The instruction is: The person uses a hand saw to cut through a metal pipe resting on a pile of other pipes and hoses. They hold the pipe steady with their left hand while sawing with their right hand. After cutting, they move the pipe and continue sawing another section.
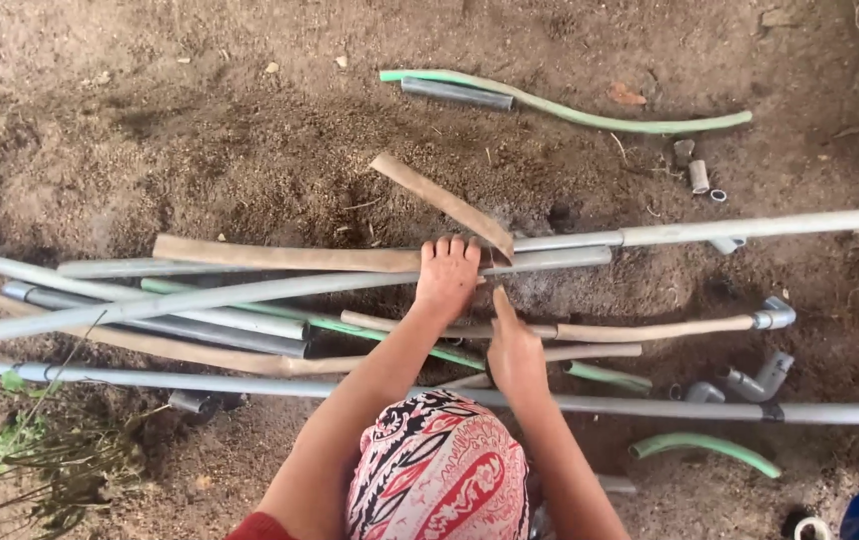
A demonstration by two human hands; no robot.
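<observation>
Brown dirt ground (pixel 200 130) lying under a loose pile of pipes & hoses. Left hand (pixel 447 275) reaching fwd at approx 12 o'clock from the patterned red-black-white cloth (pixel 440 475), palm down, fingers spread flat, pressing on a tan flattened hose (pixel 290 257) right where it bends up toward 11 o'clock; grip not closing round anything. Right hand (pixel 513 350) sitting just at 4 o'clock of the left, edge-on w/ thumb pointing up, resting over a thinner tan hose (pixel 650 329) running toward 3 o'clock; cannot tell if that grip is pinching it or just touching. Thin hose ending in a grey elbow fitting (pixel 776 313) at far 3 o'clock. Long grey pipe (pixel 200 297) crossing diag. beneath the left hand's wrist, another grey pipe (pixel 710 408) lying across near the forearms. Green hose (pixel 590 112) curving at 1 o'clock, well apart from both hands. Short green hose piece (pixel 705 447) at 4 o'clock. Weeds (pixel 40 450) at 8 o'clock.
</observation>
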